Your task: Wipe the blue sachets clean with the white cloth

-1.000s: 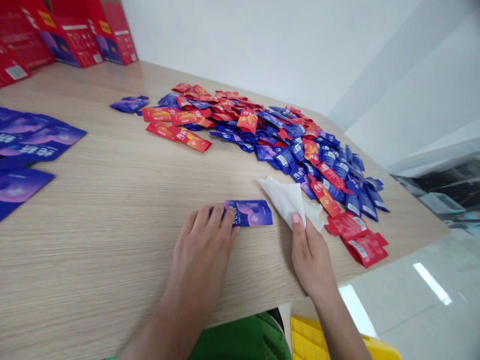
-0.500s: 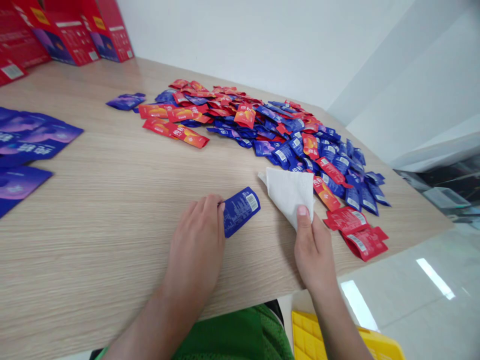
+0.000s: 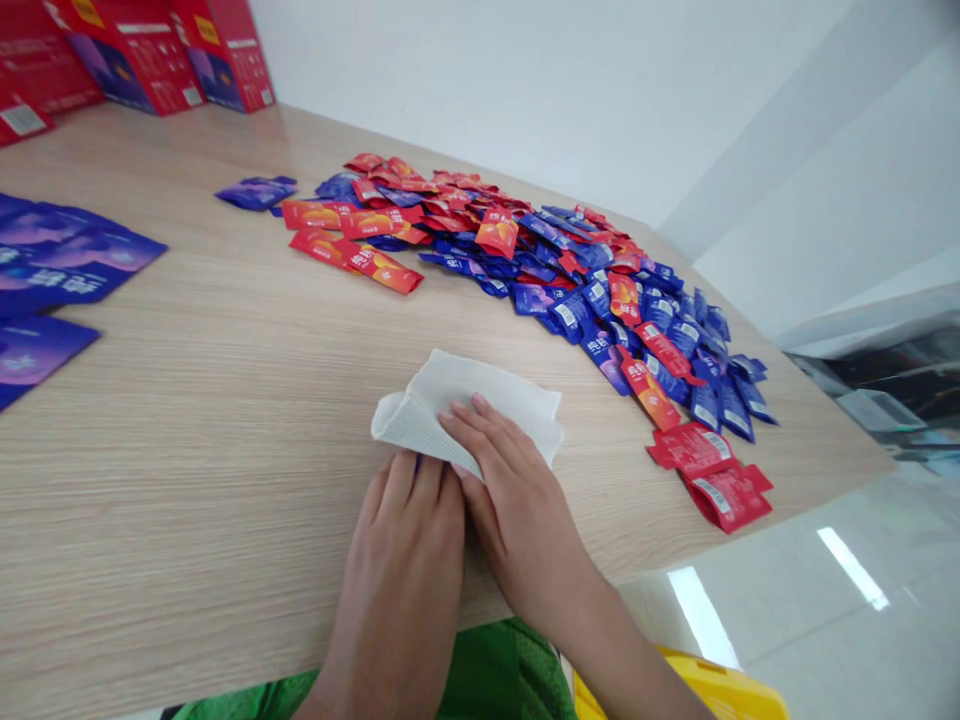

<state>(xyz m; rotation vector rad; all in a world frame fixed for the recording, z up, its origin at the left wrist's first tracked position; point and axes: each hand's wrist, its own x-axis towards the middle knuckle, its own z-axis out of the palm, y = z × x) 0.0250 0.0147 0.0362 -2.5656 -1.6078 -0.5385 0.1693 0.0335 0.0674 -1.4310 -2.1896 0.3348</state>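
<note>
Side by side near the front of the table, my two hands work on a folded white cloth (image 3: 491,385). My right hand (image 3: 517,505) presses the cloth down, its fingers stretched over the top and its thumb at the near edge. My left hand (image 3: 409,535) lies at the cloth's near left edge with fingers bent. Under those fingers is a blue sachet, almost wholly hidden by cloth and fingers; only a sliver of blue shows.
A big heap of red sachets (image 3: 497,231) and blue sachets (image 3: 570,312) spreads across the back and right. Two red sachets (image 3: 724,497) lie near the right edge. Larger blue pouches (image 3: 97,262) lie left, red boxes (image 3: 234,60) stand behind. A yellow crate (image 3: 720,690) is below.
My right hand has brought the white cloth leftward and laid it over the blue sachet, which was in plain view in my left hand. The left hand has stayed near the same spot.
</note>
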